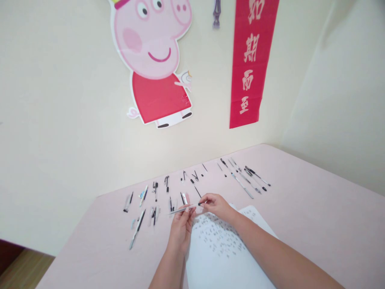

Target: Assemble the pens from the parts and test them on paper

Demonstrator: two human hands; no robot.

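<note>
My left hand point(181, 227) pinches the clear barrel of a pen point(183, 209) that lies level above the pink table point(315, 224). My right hand point(217, 204) grips the pen's dark right end with its fingertips. Both hands hover just beyond a white sheet of paper point(222, 257) covered in small black scribbles. Behind the hands, several pen parts point(155, 190) lie in rows: caps, barrels, refills. Further right lies a group of whole pens point(245, 178).
The table stands against a cream wall with a cartoon pig sticker point(153, 60) and a red banner point(251, 60) with white characters. A wooden floor point(21, 271) shows at the lower left, past the table's left edge.
</note>
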